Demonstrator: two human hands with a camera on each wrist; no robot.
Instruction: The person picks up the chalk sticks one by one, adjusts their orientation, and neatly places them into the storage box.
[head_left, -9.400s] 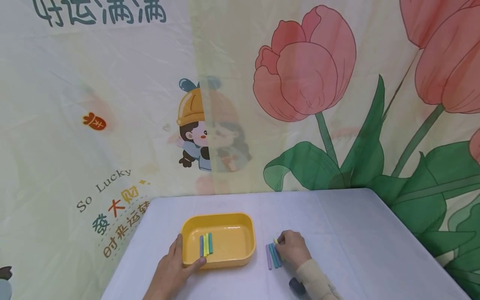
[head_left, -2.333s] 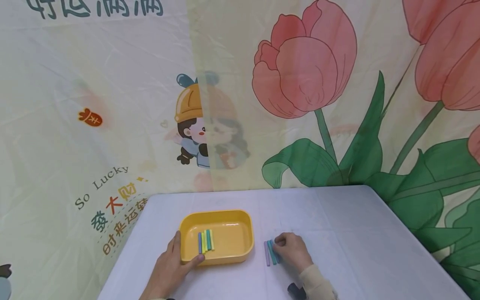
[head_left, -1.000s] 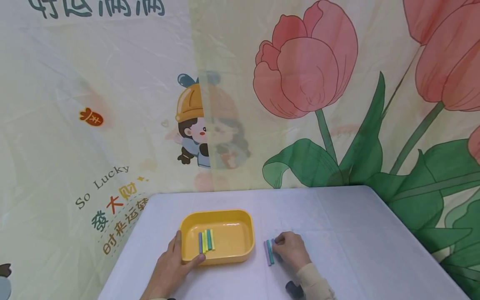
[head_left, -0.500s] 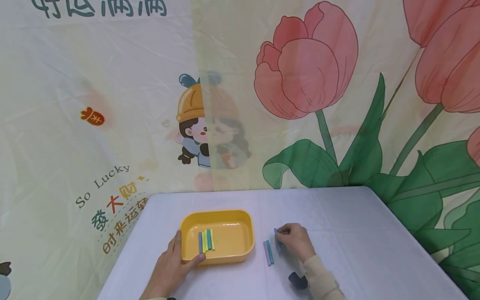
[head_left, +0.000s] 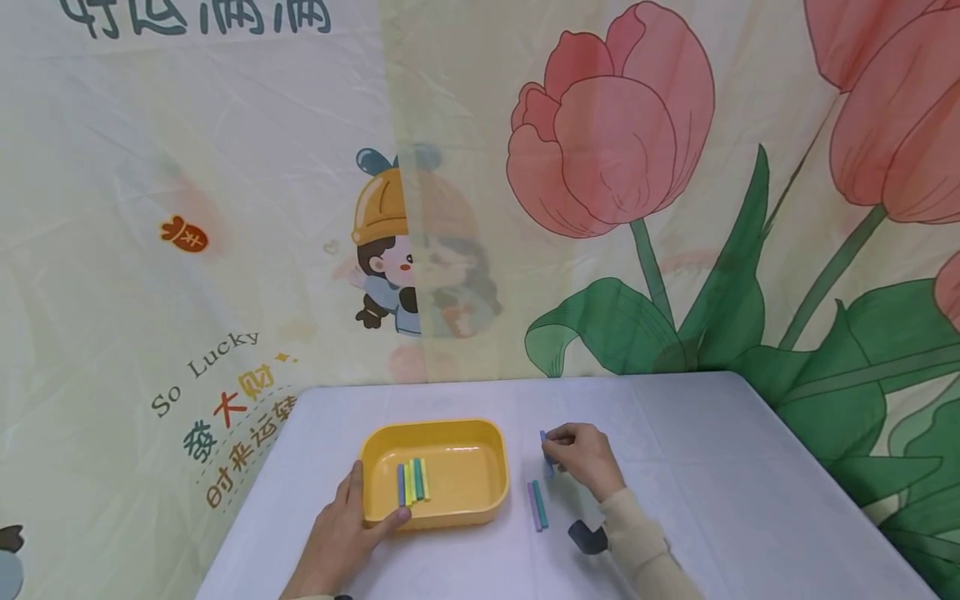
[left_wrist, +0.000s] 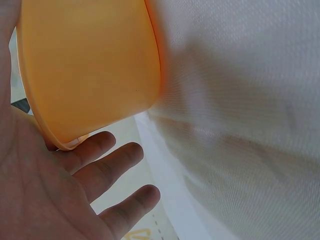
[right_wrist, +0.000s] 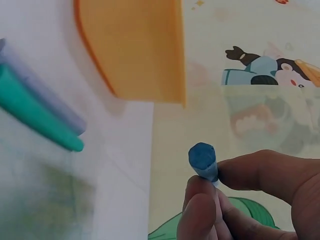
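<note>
A yellow plastic tray [head_left: 435, 517] stands on the white table, several chalk sticks [head_left: 417, 479] in blue, yellow and green side by side in its left half. My left hand [head_left: 341, 529] holds its near left corner, thumb at the front rim and fingers along the side; in the left wrist view three fingers [left_wrist: 107, 172] spread below the rim. My right hand [head_left: 585, 458] pinches a blue chalk stick [right_wrist: 202, 157] between thumb and fingertips, right of the tray. A purple chalk stick [head_left: 534, 507] and a green chalk stick [head_left: 541, 504] lie together on the table nearer me.
A dark curved piece [head_left: 587, 537] shows by the right sleeve [head_left: 641, 542]. Behind the table [head_left: 697, 475] hangs a printed cloth [head_left: 465, 108] with tulips and cartoon figures.
Earlier a yellow chalk stick went into the tray. Since then my right hand has taken the blue chalk stick from beside the green one and moved it away from me. The left hand stays put.
</note>
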